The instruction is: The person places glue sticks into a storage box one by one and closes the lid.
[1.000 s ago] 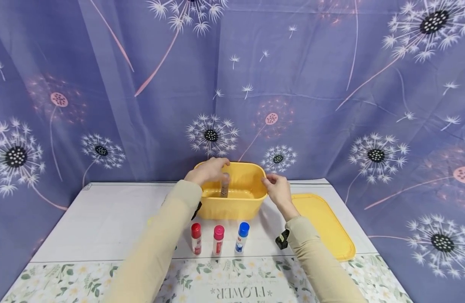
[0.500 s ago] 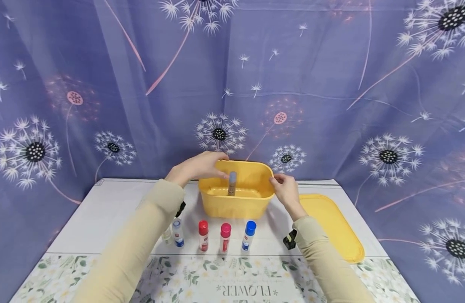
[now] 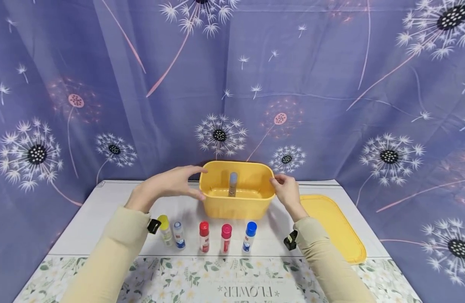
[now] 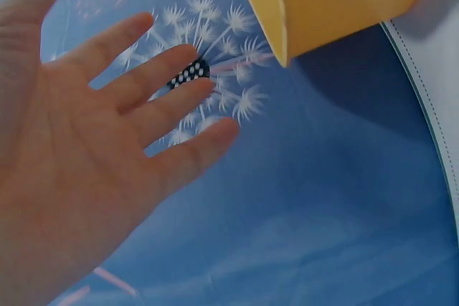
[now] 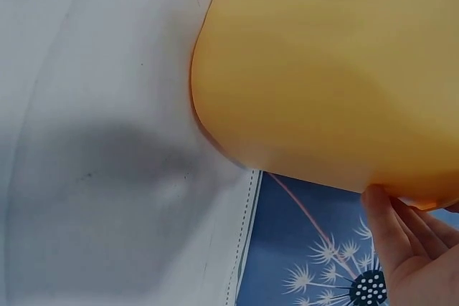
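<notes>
A yellow plastic bin [image 3: 234, 209] stands at the back of the table in the head view. One grey-capped glue stick [image 3: 232, 185] stands upright inside it. Fingers spread and holding nothing, my left hand [image 3: 168, 185] is at the bin's left end, with thumb and fingertips right by the rim. The left wrist view shows its bare palm [image 4: 79, 163] beside the bin's corner [image 4: 323, 12]. My right hand [image 3: 287, 191] grips the bin's right rim; in the right wrist view its thumb lies against the outer wall [image 5: 308, 69].
In front of the bin stand several glue sticks: one yellow-capped [image 3: 165, 230], one clear-capped with a blue base [image 3: 178, 235], one red [image 3: 204, 237], one pink [image 3: 226, 238], one blue [image 3: 249, 237]. A yellow lid [image 3: 332, 227] lies at the right. A purple dandelion curtain [image 3: 172, 139] hangs behind.
My left hand has let go of the grey-capped glue stick inside the bin and moved out left past the rim. My right hand stays on the right rim. The head view has shifted slightly.
</notes>
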`<state>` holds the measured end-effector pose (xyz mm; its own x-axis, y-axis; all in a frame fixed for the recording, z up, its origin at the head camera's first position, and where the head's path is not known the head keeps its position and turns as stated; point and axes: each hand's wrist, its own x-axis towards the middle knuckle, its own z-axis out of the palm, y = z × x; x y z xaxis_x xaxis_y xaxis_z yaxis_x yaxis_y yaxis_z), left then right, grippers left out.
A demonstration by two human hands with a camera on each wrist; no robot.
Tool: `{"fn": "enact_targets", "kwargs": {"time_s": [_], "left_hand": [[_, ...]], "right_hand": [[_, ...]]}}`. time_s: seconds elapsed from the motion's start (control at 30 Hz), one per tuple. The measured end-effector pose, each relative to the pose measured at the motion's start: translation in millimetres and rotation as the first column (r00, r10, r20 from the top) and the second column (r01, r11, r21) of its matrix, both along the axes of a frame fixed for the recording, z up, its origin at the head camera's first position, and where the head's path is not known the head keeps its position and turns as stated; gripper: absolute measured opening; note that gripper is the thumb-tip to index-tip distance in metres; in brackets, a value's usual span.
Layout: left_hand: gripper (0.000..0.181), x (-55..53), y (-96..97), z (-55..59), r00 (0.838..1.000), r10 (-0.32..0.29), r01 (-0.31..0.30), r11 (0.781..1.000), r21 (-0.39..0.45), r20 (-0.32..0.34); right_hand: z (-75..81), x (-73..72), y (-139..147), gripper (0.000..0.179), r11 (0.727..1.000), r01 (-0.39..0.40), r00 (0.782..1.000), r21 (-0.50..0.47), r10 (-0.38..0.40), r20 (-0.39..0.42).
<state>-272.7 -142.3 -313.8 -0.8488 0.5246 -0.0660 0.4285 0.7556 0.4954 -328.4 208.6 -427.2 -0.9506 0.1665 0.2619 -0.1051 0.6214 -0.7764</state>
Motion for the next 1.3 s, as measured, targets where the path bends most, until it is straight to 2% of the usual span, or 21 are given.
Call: {"fn": "enact_targets", "kwargs": {"time_s": [0.37,0.57,0.8,1.07,1.3], "left_hand": [[0.093,35.0,-52.1,-34.9,0.997,0.064,-0.068,0.988,0.137,0.032],[0.089,47.5,-68.1,-52.0,0.996,0.09,-0.086,0.981,0.174,-0.012],[0.085,66.7,-86.9,-70.5,0.986,0.163,-0.164,0.957,0.238,0.024],[0.068,76.0,-92.1,-87.3,0.987,0.161,-0.154,0.945,0.29,0.0],[0.044,74.6,-91.2,-95.9,0.986,0.165,-0.148,0.946,0.29,-0.035]], "right_hand": [[-0.2,-0.3,4.5,0.026,1.0,-0.025,1.0,0.002,0.025,-0.016],[0.7,3.7,11.9,0.027,1.0,-0.008,1.0,0.01,0.008,-0.003],[2.3,0.9,5.0,0.029,0.999,-0.044,0.999,0.012,0.044,0.014],[-1.5,-0.9,4.9,0.028,1.0,-0.026,1.0,0.016,0.026,0.016],[-1.0,0.4,3.6,0.028,0.999,-0.032,0.999,0.023,0.032,-0.005]]}}
